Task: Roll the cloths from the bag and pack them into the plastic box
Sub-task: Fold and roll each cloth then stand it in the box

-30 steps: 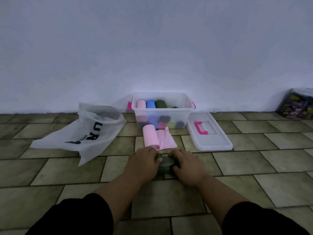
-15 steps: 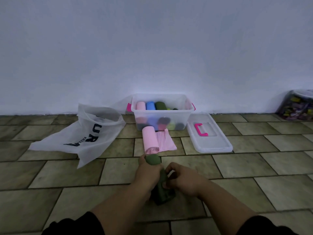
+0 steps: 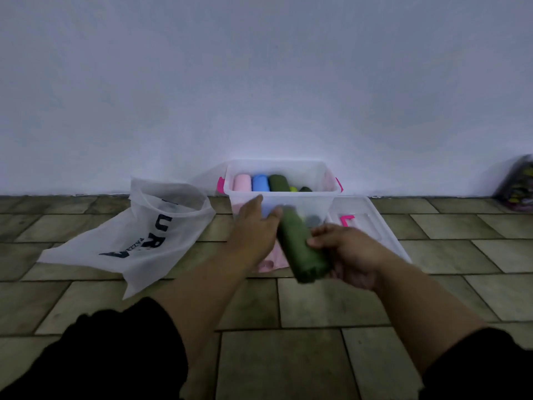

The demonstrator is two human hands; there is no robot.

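Note:
I hold a dark green rolled cloth [image 3: 302, 249] in the air, tilted, just in front of the clear plastic box [image 3: 318, 173]. My left hand [image 3: 253, 229] grips its far end and my right hand [image 3: 346, 252] grips its near end with the thumb on top. The box stands against the wall and holds pink, blue, green and other rolled cloths. A pink cloth [image 3: 271, 264] lies on the floor under my hands, mostly hidden. The white bag [image 3: 138, 232] lies open to the left of the box.
The box's clear lid with a pink handle [image 3: 372, 223] lies on the floor to the right of the box. A jar of colourful items [image 3: 516, 183] stands at the far right by the wall. The floor is tiled.
The green roll was pressed on the floor under both hands. Both hands have since lifted it and carried it forward toward the box.

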